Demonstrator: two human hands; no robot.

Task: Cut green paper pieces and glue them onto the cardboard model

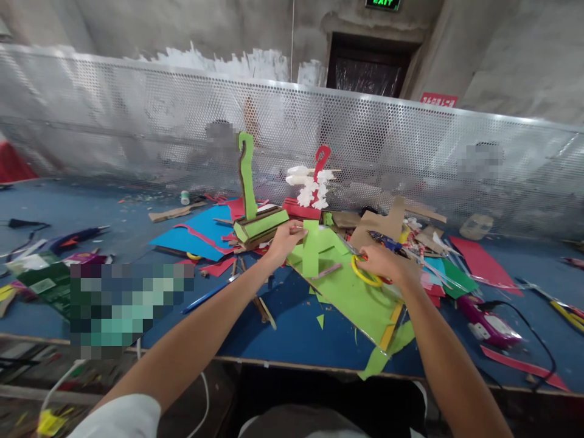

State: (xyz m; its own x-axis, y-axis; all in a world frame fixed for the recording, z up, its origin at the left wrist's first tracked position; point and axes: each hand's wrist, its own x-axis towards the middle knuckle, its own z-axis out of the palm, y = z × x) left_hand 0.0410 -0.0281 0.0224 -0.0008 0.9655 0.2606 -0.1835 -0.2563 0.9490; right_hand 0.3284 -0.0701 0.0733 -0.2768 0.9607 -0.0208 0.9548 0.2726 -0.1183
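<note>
My left hand [288, 237] is closed, its fingertips pinching a light green paper strip [311, 252] that hangs down in front of me. In my right hand [382, 261] are scissors with yellow handles [362, 275], and their blades point towards the strip. Beneath both hands lies a larger light green sheet [351, 304]. Just behind my left hand stands a green and brown cardboard model [260, 225] with a tall hooked neck. A red model [302, 208] with a curved neck and white pieces sits behind the strip.
Blue card [196, 231] and paper scraps surround the models. A blue pen [207, 296] lies left of the green sheet. At right are a purple box-shaped device [488, 321] with a black cord and red card [483, 263]. A perforated metal screen [182, 128] borders the table's far side.
</note>
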